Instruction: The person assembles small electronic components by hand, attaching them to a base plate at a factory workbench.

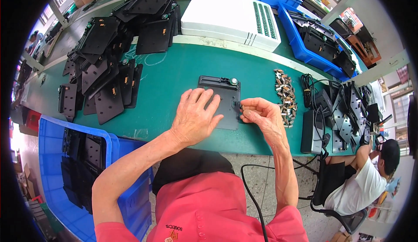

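Observation:
A flat black panel [227, 111] lies on the green table before me, a raised bar with a round silvery-green piece [234, 81] along its far edge. Across its left part my left hand [196, 111] rests with fingers spread, hiding that side. At the panel's right edge my right hand [261, 113] is closed, thumb and fingertips pinched together beside a small slot. Whatever it holds there is too small to name. A strip of small metal-and-brown parts [285, 96] is heaped just right of that hand.
Similar black panels [104, 37] are stacked high at left. A blue bin [114, 144] with more stands below. A white foam box [217, 15] and a blue crate [300, 50] sit at the back. A black box with cables [311, 131] lies right, near a seated co-worker [365, 181].

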Motion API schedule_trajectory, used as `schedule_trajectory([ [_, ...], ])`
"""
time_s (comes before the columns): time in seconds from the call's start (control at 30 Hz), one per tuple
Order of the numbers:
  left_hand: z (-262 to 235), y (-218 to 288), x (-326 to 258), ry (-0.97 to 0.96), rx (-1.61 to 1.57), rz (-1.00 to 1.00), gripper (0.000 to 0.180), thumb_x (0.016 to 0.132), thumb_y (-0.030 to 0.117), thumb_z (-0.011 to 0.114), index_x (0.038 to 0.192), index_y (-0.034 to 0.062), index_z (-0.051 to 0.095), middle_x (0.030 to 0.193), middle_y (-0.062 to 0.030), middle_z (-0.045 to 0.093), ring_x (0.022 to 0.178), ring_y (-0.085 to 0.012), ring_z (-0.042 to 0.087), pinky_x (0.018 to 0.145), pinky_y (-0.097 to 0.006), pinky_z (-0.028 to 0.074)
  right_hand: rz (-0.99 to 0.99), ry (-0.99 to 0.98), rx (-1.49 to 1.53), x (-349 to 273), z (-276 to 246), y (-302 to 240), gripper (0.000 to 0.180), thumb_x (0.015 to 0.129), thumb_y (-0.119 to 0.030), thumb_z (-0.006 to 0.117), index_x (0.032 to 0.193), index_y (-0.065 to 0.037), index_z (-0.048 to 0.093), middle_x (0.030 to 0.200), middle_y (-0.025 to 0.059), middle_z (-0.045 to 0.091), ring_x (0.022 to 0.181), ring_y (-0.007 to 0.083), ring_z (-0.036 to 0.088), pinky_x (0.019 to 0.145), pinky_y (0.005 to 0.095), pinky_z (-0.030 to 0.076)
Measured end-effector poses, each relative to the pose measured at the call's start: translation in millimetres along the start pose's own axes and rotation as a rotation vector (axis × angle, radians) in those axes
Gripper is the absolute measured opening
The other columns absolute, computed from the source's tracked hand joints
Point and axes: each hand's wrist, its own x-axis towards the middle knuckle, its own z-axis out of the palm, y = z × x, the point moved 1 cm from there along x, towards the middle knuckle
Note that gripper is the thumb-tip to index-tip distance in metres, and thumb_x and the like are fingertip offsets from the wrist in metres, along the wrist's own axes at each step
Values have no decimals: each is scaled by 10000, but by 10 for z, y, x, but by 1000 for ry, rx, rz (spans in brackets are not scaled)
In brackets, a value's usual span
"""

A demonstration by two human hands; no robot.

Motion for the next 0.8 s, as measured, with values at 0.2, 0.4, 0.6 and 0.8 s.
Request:
schedule_trajectory([
  [0.2, -19, 1, 0, 1, -5, -4, 489, 765, 260, 743, 1164, 11, 610, 1199, -159, 555, 1122, -330, 508, 973, -468, 409, -49, 98, -149, 9, 115, -10, 243, 890, -58, 623, 1113, 30, 667, 860, 65, 686, 750, 108, 634, 702, 241, 525],
  [0.4, -13, 1, 0, -9, -11, -7, 486, 766, 258, 744, 1162, 9, 613, 1199, -161, 554, 1127, -332, 507, 975, -470, 409, -116, 119, -270, 41, 115, 66, 225, 878, -47, 627, 1078, 44, 675, 783, 53, 677, 716, 106, 612, 668, 251, 502],
  [0.6, -19, 3, 3, -6, -8, -6, 487, 769, 259, 742, 1166, 8, 615, 1204, -164, 554, 1128, -335, 506, 979, -472, 407, -170, 162, -466, 27, 158, -8, 216, 873, -25, 614, 1074, 17, 680, 791, 82, 675, 705, 124, 617, 662, 278, 505],
  [0.8, -19, 10, 11, -8, -12, -9, 480, 774, 260, 737, 1167, 12, 617, 1206, -164, 553, 1135, -337, 504, 986, -476, 403, -448, 110, -806, 53, 134, -108, 158, 860, 35, 585, 974, -28, 674, 872, 110, 653, 748, 264, 652, 656, 344, 513],
])
